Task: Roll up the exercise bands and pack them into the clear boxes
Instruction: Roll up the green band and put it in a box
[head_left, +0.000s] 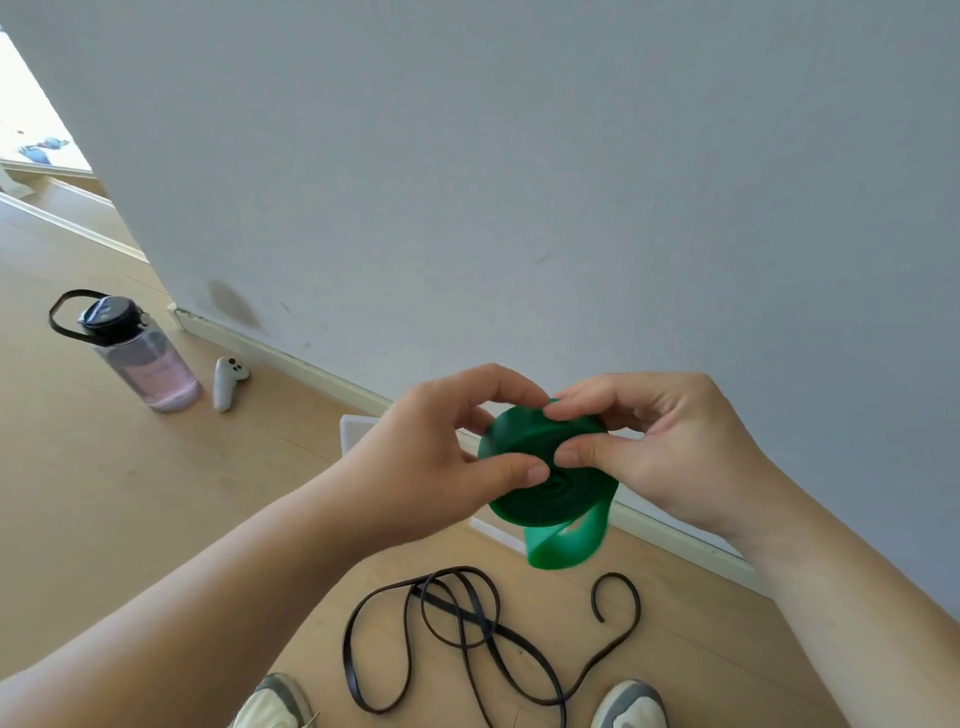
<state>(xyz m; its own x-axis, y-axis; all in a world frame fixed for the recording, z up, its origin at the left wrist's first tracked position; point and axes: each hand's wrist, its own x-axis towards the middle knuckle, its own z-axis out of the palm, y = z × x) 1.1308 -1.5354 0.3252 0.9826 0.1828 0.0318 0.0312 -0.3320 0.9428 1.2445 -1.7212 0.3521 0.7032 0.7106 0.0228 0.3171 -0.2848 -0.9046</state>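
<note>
A wide green exercise band (540, 493) is wound into a thick coil in the air above the floor, with a short loose tail hanging below it. My left hand (436, 457) grips the coil's left side, thumb on its face. My right hand (660, 447) pinches the coil's right side between thumb and fingers. A thin black exercise band (467, 639) lies tangled and unrolled on the wooden floor beneath, between my shoes. A white-edged clear box (356, 431) sits partly hidden behind my left hand by the wall.
A clear water bottle (140, 358) with a black lid stands on the floor at left, with a white handheld controller (226, 382) beside it. A grey wall and baseboard (311, 364) run diagonally behind. My shoes (628, 701) show at the bottom edge.
</note>
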